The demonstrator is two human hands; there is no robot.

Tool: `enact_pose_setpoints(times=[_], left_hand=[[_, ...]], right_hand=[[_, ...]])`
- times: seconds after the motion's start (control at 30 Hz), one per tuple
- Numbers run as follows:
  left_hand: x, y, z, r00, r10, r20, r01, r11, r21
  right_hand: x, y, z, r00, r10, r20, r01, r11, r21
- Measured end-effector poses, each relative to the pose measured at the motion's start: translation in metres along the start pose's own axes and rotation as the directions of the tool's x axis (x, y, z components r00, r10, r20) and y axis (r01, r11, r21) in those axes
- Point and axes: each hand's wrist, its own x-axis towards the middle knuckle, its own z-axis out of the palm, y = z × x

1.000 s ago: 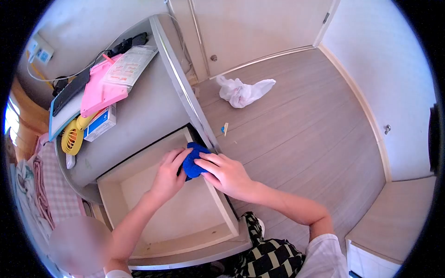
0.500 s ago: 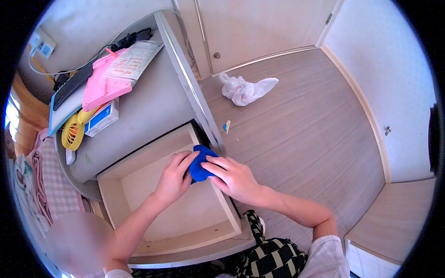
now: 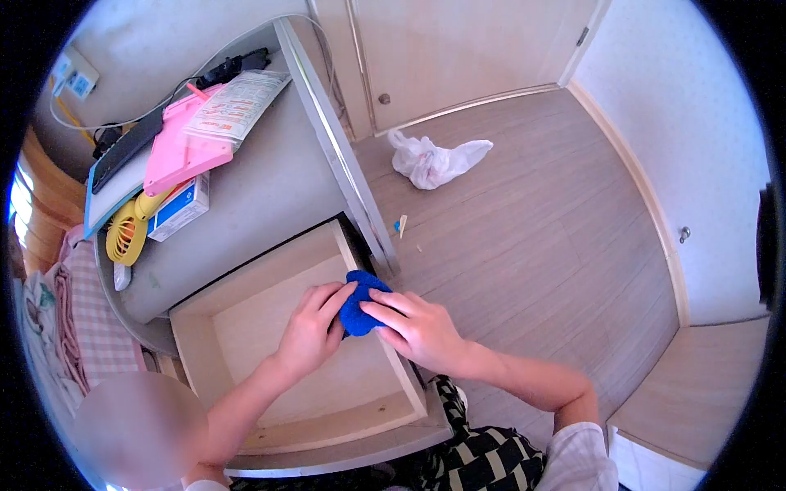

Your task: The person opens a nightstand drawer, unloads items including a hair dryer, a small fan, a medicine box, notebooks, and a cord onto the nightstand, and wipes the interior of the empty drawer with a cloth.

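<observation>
A blue cloth (image 3: 360,307) is bunched over the right side wall of a pulled-out wooden drawer (image 3: 295,360). My left hand (image 3: 313,327) presses the cloth from the left, its fingertips at the cloth's edge. On the other side, my right hand (image 3: 424,334) has its fingers bent over the cloth. The cloth hides the top of the drawer wall between my hands. The inside of the drawer shows a bare light bottom.
Above the drawer, a grey desktop (image 3: 270,184) holds a pink tray (image 3: 184,147), a yellow fan (image 3: 127,233), a box (image 3: 180,211) and a dark keyboard (image 3: 128,151). A white plastic bag (image 3: 434,162) lies on the floor near a cabinet door (image 3: 467,49).
Both hands and the blue cloth have moved slightly down along the drawer's side wall, toward the drawer front.
</observation>
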Motion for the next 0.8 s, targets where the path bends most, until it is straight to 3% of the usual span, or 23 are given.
enact_pose_setpoints(times=[0.8], left_hand=[[-0.027,0.021,0.008,0.994,0.075,0.079,-0.073,0.997,-0.023]], right_hand=[[-0.039,-0.010,-0.012,0.991,-0.048,0.124,0.046,0.999,0.018]])
